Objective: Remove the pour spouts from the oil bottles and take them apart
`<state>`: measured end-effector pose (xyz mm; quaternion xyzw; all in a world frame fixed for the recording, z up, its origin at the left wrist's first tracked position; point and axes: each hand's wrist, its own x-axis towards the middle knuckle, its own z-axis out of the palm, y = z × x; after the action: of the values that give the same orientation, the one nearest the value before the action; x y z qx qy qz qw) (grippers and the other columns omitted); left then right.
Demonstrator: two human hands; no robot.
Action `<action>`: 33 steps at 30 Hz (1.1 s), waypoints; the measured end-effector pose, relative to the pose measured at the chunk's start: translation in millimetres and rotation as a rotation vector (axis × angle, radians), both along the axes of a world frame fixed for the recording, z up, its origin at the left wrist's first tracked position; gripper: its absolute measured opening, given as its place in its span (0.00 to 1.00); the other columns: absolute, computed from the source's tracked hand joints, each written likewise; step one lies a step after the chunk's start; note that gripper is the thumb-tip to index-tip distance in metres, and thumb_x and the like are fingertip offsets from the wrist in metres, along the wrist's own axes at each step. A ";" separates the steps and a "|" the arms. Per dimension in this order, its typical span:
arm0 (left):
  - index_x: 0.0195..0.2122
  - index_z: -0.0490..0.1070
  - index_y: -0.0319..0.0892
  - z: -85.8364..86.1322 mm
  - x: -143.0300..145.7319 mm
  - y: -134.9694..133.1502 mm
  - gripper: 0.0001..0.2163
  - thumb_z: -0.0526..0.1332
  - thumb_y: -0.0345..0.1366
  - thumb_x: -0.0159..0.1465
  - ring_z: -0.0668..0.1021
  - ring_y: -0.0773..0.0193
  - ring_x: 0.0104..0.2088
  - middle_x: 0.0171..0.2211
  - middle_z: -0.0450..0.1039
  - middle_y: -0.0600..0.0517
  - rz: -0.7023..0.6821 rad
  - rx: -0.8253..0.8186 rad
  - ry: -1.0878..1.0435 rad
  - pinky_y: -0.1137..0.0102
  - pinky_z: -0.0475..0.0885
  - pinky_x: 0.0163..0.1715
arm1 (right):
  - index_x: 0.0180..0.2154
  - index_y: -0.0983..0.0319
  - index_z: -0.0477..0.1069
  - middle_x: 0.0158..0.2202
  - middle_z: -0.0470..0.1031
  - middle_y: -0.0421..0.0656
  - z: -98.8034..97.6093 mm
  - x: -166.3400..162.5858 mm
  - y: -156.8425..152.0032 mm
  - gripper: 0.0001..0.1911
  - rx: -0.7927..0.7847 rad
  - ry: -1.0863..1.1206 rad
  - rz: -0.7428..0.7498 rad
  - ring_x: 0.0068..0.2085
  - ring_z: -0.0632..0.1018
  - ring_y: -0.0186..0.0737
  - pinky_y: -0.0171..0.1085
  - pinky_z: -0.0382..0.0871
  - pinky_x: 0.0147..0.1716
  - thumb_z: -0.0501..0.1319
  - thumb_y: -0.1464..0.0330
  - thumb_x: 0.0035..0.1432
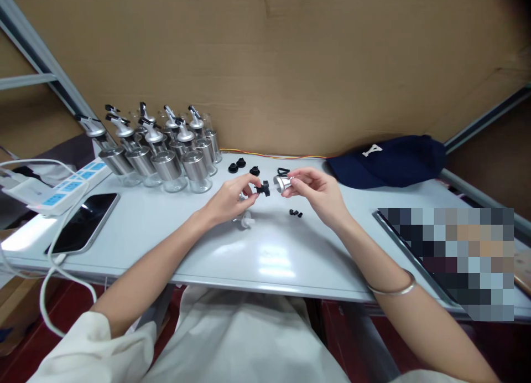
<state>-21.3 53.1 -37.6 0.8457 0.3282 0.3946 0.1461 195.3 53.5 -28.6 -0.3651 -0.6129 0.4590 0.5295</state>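
Note:
Between thumb and fingers, my left hand (pixel 234 197) pinches a small black stopper (pixel 263 189). My right hand (pixel 317 190) holds a silver metal spout cap (pixel 282 184), its wide mouth turned toward the stopper; a narrow gap parts the two. On the table behind them lie several black stoppers (pixel 241 162) and a black lever piece (pixel 282 171). Clear and white plastic parts (pixel 245 221) rest below my left hand, partly covered by it. A few tiny black pieces (pixel 296 212) sit below my right hand.
Several glass and steel oil bottles (pixel 166 164) with pourer spouts stand at the back left. Left of them are a power strip (pixel 78 186), a white cable (pixel 50 255) and a phone (pixel 85 222). A navy cap (pixel 385 161) lies back right, a blurred-out flat device (pixel 440 261) front right.

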 end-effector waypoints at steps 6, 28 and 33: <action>0.39 0.65 0.40 -4.4 0.9 -1.3 0.07 0.58 0.28 0.60 0.75 0.73 0.27 0.31 0.72 0.54 -0.002 0.003 -0.024 0.80 0.67 0.22 | 0.32 0.61 0.70 0.27 0.76 0.39 -3.4 -1.0 1.3 0.15 -0.028 0.000 0.038 0.27 0.79 0.36 0.41 0.77 0.33 0.69 0.59 0.45; 0.36 0.74 0.39 -12.0 8.7 -3.4 0.05 0.61 0.34 0.60 0.78 0.65 0.36 0.36 0.77 0.47 -0.069 0.075 -0.228 0.70 0.75 0.35 | 0.23 0.63 0.69 0.24 0.77 0.41 -0.5 -4.2 -6.8 0.17 -0.066 -0.105 0.117 0.24 0.78 0.37 0.36 0.72 0.25 0.72 0.60 0.40; 0.35 0.75 0.40 -6.9 8.6 -5.5 0.05 0.63 0.34 0.59 0.79 0.65 0.34 0.34 0.78 0.48 -0.059 0.059 -0.264 0.70 0.75 0.34 | 0.23 0.63 0.68 0.22 0.77 0.41 1.6 -7.5 -9.9 0.17 -0.105 -0.077 0.133 0.24 0.79 0.39 0.40 0.74 0.29 0.72 0.60 0.39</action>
<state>-12.7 47.6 -44.5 0.7997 0.2692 0.5075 0.1744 187.8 43.6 -26.9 -0.3683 -0.6309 0.5100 0.4541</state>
